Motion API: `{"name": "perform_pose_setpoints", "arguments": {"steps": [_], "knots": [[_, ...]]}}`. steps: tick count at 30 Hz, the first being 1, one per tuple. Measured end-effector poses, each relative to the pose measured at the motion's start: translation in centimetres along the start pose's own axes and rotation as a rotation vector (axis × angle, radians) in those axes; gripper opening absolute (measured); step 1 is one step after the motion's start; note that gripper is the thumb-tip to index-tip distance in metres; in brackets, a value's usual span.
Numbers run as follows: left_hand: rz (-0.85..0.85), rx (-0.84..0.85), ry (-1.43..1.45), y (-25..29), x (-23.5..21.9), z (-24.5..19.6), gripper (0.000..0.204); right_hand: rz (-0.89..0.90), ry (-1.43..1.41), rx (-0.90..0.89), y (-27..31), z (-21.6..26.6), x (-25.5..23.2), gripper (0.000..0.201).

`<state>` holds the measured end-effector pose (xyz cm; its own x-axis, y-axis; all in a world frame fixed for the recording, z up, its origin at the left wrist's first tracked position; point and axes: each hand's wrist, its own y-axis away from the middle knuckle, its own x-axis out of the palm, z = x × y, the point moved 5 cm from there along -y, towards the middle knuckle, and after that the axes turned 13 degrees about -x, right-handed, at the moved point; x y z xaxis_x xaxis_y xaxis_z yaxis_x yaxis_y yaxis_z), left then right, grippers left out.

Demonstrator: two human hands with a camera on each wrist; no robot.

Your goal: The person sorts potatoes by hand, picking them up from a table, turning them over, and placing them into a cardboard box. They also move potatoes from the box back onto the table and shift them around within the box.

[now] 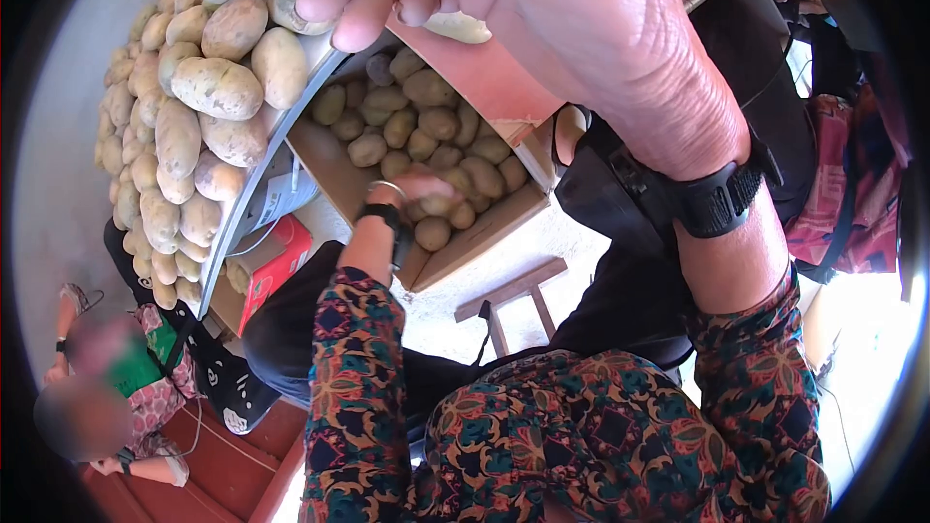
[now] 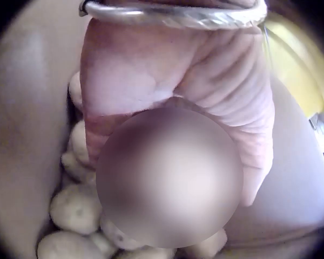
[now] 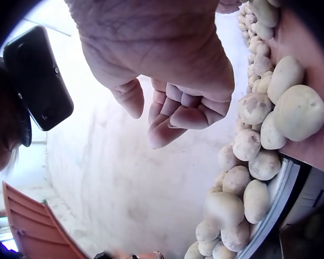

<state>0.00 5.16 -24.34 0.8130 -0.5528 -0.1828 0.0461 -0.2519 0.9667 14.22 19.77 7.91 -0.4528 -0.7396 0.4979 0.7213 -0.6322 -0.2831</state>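
The left hand (image 1: 422, 186), blurred, reaches into a cardboard box (image 1: 475, 240) of potatoes (image 1: 397, 128). In the left wrist view, the thumb and fingers of the left hand (image 2: 173, 70) curve around a round, pale potato (image 2: 170, 178), mostly blurred; other potatoes (image 2: 75, 208) lie beside and below it. Raised near the camera, the right hand (image 1: 572, 19) has loosely bent fingers and holds nothing. In the right wrist view, the right hand (image 3: 162, 59) hangs beside a heap of potatoes (image 3: 246, 144), apart from them.
A tabletop edge (image 1: 254, 179) borders the large potato heap at left. Beneath it are a bucket (image 1: 291, 196) and a red-sided box (image 1: 276, 266). A wooden stool (image 1: 513, 291) stands in front of the cardboard box. Another person (image 1: 145, 358) sits at lower left.
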Motion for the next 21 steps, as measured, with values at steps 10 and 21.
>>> {"name": "perform_pose_setpoints", "arguments": {"steps": [10, 21], "knots": [[-0.033, -0.187, -0.202, -2.4, 5.4, -0.4, 0.087, -0.057, -0.076, -0.12, -0.4, 0.4, -0.1, 0.023], [0.024, 0.069, 0.511, 4.0, 4.4, -0.2, 0.07, -0.153, 0.273, -0.143, -0.6, 1.5, -2.5, 0.031]]}}
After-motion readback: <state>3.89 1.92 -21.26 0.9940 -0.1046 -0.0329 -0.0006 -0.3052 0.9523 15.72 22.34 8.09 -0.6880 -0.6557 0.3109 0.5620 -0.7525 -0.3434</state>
